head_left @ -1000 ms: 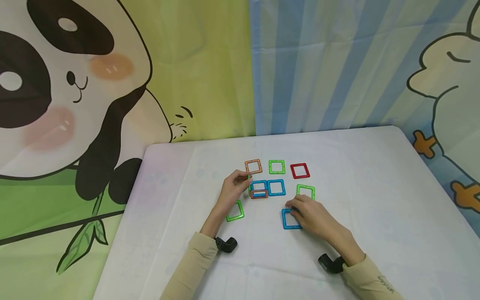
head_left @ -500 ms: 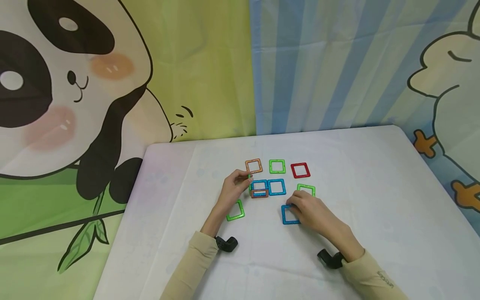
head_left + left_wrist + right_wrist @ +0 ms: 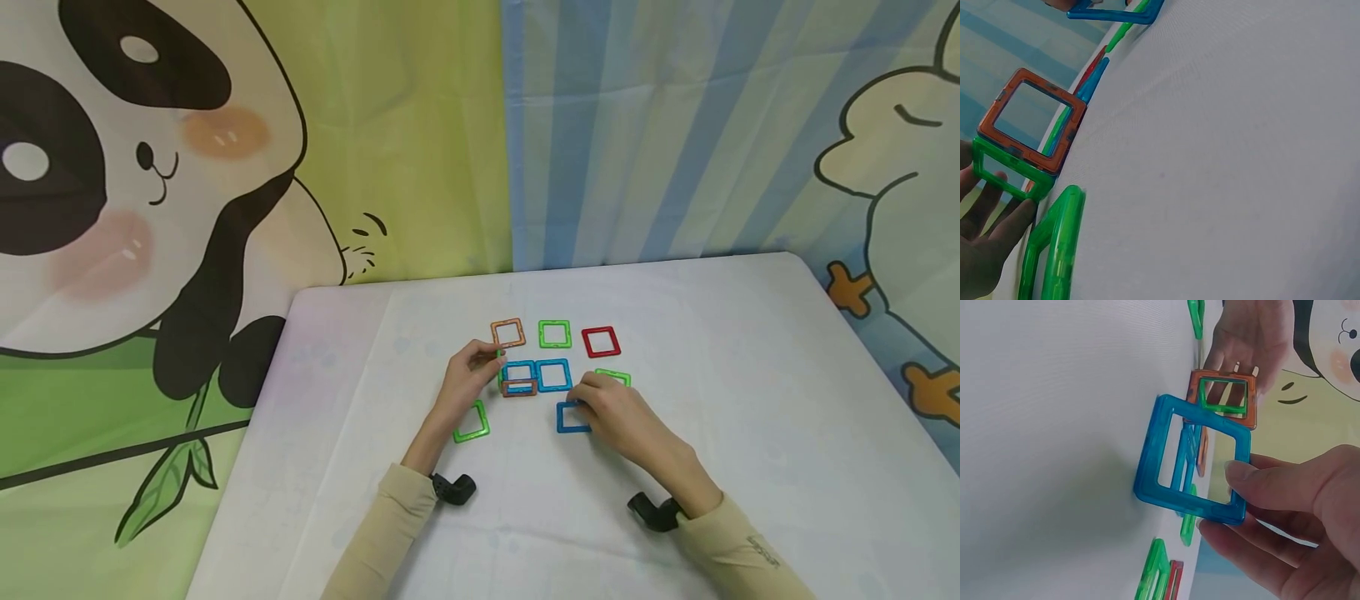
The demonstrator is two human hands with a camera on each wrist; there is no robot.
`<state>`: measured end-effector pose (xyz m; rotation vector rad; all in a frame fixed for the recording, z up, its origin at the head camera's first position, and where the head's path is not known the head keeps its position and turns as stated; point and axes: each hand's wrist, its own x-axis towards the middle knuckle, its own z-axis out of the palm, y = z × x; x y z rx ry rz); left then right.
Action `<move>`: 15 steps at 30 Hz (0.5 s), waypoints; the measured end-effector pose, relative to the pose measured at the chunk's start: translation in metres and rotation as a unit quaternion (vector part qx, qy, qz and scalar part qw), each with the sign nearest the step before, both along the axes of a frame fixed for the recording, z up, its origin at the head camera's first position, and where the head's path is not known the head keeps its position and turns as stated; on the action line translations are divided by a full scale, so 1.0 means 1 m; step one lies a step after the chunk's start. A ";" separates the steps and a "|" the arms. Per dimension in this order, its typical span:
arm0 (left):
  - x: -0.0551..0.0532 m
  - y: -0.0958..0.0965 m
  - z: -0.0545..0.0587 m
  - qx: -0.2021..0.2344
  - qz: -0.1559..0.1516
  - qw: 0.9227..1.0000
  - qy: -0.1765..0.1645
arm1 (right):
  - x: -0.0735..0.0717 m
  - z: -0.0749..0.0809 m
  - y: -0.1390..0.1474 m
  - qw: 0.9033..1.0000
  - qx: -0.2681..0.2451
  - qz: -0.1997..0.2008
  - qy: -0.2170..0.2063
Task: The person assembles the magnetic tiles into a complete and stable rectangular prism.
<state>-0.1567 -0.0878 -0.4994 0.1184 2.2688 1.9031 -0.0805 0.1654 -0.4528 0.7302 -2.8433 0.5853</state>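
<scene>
Low at the left of the tile group, my left hand (image 3: 467, 379) pinches an upright green magnetic tile (image 3: 1010, 160). A brown-orange tile (image 3: 1054, 90) stands against it, meeting it at a corner. Two blue tiles lie flat side by side there, a left one (image 3: 517, 363) behind the brown-orange tile and a right one (image 3: 553, 362). Between thumb and fingers, my right hand (image 3: 618, 417) holds another blue tile (image 3: 1152, 447), tilted and raised off the cloth, just right of and nearer than the flat pair. Part of this tile is hidden by the fingers in the head view.
Behind the blue pair lie an orange tile (image 3: 506, 321), a green tile (image 3: 554, 322) and a red tile (image 3: 597, 329). One green tile (image 3: 613, 373) is partly covered by my right hand. Another green tile (image 3: 471, 437) lies beside my left wrist. White cloth covers the table (image 3: 360, 400).
My right hand has lifted the blue tile and moved it a little forward and left, tilting it. The left hand stays in place at the green tile.
</scene>
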 end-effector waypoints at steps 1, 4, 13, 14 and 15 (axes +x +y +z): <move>0.000 0.000 0.000 0.001 0.000 1.000 0.000 | -0.001 0.000 0.000 1.000 -0.001 0.002 0.006; 0.000 0.000 0.000 0.003 0.000 1.000 -0.002 | -0.003 0.002 -0.002 1.000 0.000 0.006 0.020; 0.001 0.001 0.002 0.000 0.004 1.000 -0.004 | -0.009 0.003 -0.006 0.999 -0.012 0.003 0.033; 0.001 0.001 0.002 0.000 0.004 1.000 -0.005 | -0.010 0.003 -0.006 0.999 -0.013 0.004 0.034; 0.001 0.001 0.002 0.000 0.004 1.000 -0.004 | -0.011 0.003 -0.006 0.999 -0.013 0.004 0.034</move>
